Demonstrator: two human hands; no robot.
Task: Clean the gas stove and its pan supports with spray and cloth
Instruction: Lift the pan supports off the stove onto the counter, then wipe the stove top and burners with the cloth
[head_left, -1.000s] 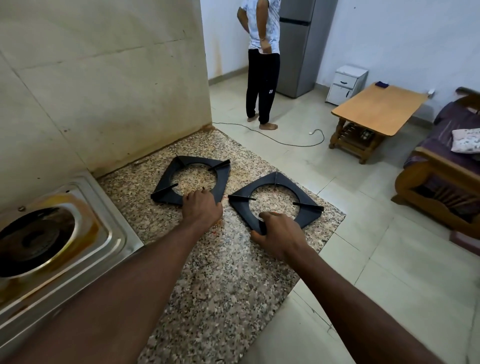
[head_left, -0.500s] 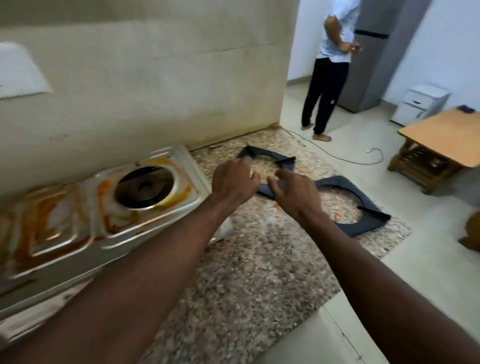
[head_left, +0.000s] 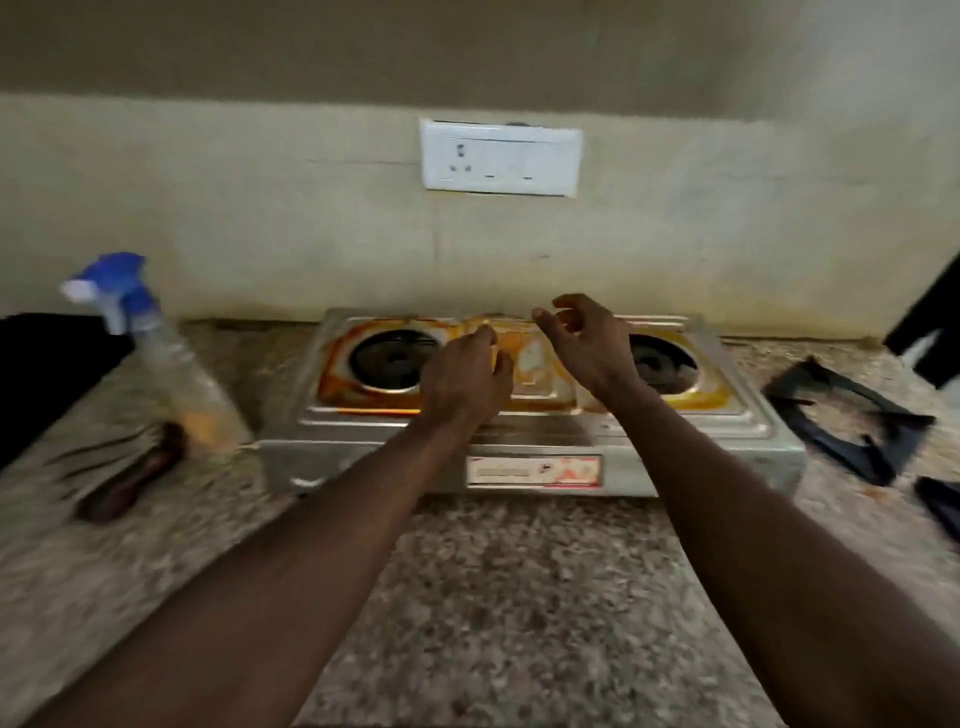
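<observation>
Left hand (head_left: 467, 382): over the middle of the gas stove (head_left: 332, 421), back of the hand up, fingers loosely curled, nothing in it. Whether it touches the stove top cannot be told.
Right hand (head_left: 589, 345): just right of the left hand and a little farther, raised over the stove top, fingers and thumb loosely curled and apart, holding nothing.
Gas stove: steel two-burner unit on the speckled stone countertop (head_left: 519, 582), its far edge against the wall (head_left: 727, 234). Orange-brown residue covers the top around both wells.
Left burner (head_left: 395, 358): bare, no support on it.
Right burner (head_left: 662, 364): bare, partly hidden by the right wrist.
Pan supports: one black frame (head_left: 841, 457) lies on the countertop right of the stove, apart from it. A second dark piece (head_left: 940, 506) lies nearer, cut off by the right edge.
Spray bottle (head_left: 176, 364): clear body, blue-and-white trigger head, standing left of the stove, near its left end; blurred.
Utensil (head_left: 130, 480): dark-handled, lying on the countertop near the bottle's base; type cannot be told.
Socket plate (head_left: 501, 158): white, on the wall above the stove.
</observation>
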